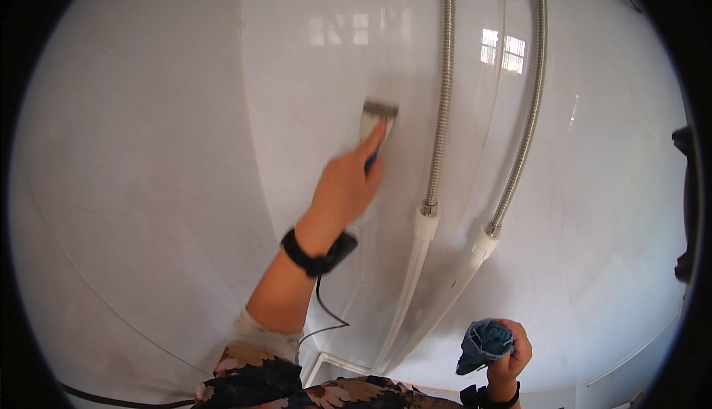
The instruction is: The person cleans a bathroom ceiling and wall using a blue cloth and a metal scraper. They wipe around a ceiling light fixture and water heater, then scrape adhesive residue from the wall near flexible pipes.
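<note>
My left hand (347,181) is closed around the blue handle of a wide-bladed scraper (378,122), with one finger stretched along the blade. The scraper's dark edge lies at the glossy pale wall panel (311,92), left of a ribbed metal hose. A black band with a dark device is strapped on that wrist. Low at the right, my right hand (514,348) grips a bunched blue cloth (484,342), which looks like denim. A black strap circles this wrist too.
Two corrugated metal hoses (445,75) (537,75) run down the wall into white plastic pipes (409,286) (439,309). A thin black cable (334,320) hangs below the left wrist. A white frame (345,362) is near the bottom. Dark objects (687,203) stand at the right edge.
</note>
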Demonstrator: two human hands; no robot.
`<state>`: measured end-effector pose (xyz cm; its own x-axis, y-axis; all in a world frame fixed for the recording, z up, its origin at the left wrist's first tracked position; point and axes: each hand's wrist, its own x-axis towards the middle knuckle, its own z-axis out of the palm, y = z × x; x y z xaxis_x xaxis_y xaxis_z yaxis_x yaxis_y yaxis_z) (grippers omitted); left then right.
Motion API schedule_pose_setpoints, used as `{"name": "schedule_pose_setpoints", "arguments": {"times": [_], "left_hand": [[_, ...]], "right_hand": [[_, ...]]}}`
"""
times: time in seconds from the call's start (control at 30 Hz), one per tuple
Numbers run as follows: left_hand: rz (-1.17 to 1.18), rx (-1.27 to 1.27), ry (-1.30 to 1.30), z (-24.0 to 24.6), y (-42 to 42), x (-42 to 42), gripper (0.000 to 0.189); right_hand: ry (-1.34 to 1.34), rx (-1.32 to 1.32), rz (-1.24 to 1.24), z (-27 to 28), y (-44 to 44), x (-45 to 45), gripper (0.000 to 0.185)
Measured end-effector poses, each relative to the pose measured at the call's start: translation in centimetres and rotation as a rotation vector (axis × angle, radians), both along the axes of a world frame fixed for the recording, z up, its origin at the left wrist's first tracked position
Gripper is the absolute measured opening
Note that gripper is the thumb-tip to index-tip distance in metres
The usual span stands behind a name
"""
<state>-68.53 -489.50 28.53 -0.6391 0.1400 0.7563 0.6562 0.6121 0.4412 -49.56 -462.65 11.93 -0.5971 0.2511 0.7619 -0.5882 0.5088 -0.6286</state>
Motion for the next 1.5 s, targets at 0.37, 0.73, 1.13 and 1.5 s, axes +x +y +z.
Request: {"name": "schedule_pose_setpoints", "arguments": {"times": [0.37, 0.73, 1.13, 1.5], "left_hand": [[-0.074, -0.031, 0.207, 2.4, -1.4, -1.3, 0.046], [0.072, -0.134, 0.196, -11.3, -1.2, 1.2, 0.054], [0.060, -0.069, 0.154, -6.0, -0.7, 3.0, 0.054], [0.240, -0.476, 0.290, -2.9, -3.6, 2.0, 0.053]], "right_hand": [[-0.001, -0.031, 0.021, 0.1, -1.0, 0.4, 0.023], [-0.027, -0.025, -0.011, -0.7, -0.7, 0.8, 0.026], [-0.047, 0.031, 0.035, -0.3, -0.4, 0.8, 0.024], [-0.056, 0.009, 0.059, -0.9, 0.1, 0.9, 0.024]]}}
